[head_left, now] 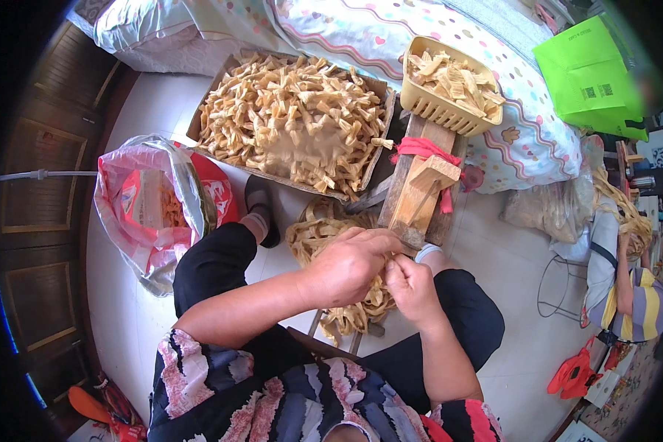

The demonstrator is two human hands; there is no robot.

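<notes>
My left hand (350, 267) and my right hand (412, 287) meet at the near end of a wooden block (416, 199). The fingers of both are closed in a pinch around a tan strip, mostly hidden by them. Below and behind the hands lies a pile of long, soft tan strips (353, 318), partly covered by my left forearm. The block rests on a wooden bench (442, 214), tied with a red cloth (423, 147). Beyond my left hand stands a cardboard box (199, 121) heaped with short tan knotted pieces (287, 118).
A yellow plastic basket (449, 114) of flat tan pieces sits on the bench's far end. At left stands an opened pink-and-silver bag (114, 214). A patterned bedspread (538, 140) borders the back. Another person (630, 295) holds tan strips at far right, near a wire stand (560, 295).
</notes>
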